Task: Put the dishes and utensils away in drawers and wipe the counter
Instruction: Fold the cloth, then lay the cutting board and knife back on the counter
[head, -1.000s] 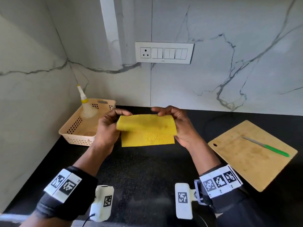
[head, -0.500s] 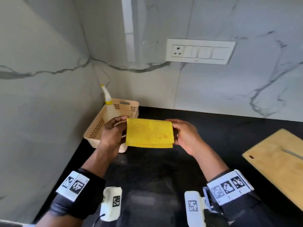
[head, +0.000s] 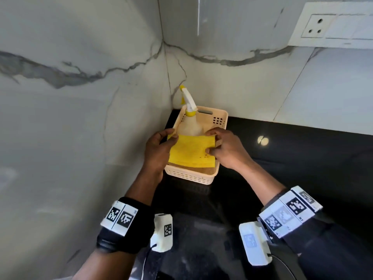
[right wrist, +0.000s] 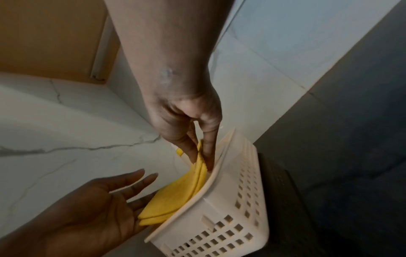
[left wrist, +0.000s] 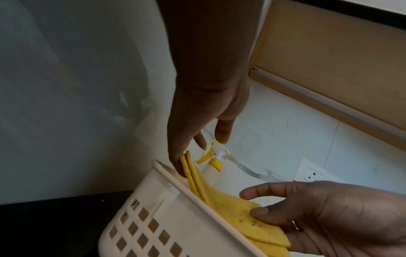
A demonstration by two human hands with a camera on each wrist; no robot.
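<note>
A folded yellow cloth point(head: 191, 152) lies half inside the cream plastic basket point(head: 191, 175) in the counter's corner. My right hand point(head: 226, 148) pinches the cloth's right edge; the right wrist view shows this right hand point(right wrist: 186, 118) with fingertips clamped on the cloth point(right wrist: 175, 200) at the basket point(right wrist: 230, 217) rim. My left hand point(head: 159, 150) is at the cloth's left edge. In the left wrist view the left hand point(left wrist: 197, 121) has straight fingers touching the cloth point(left wrist: 230, 205) without pinching. A spray bottle point(head: 190, 118) stands at the basket's back.
The basket sits against two marble walls on the black counter point(head: 282, 158). A white socket panel point(head: 333, 27) is on the back wall at upper right. A wooden cabinet underside point(left wrist: 329, 52) hangs above.
Both hands carried the folded cloth left and down into the basket. My view turned left, so the cutting board and knife dropped out of sight. The left hand's grip has loosened.
</note>
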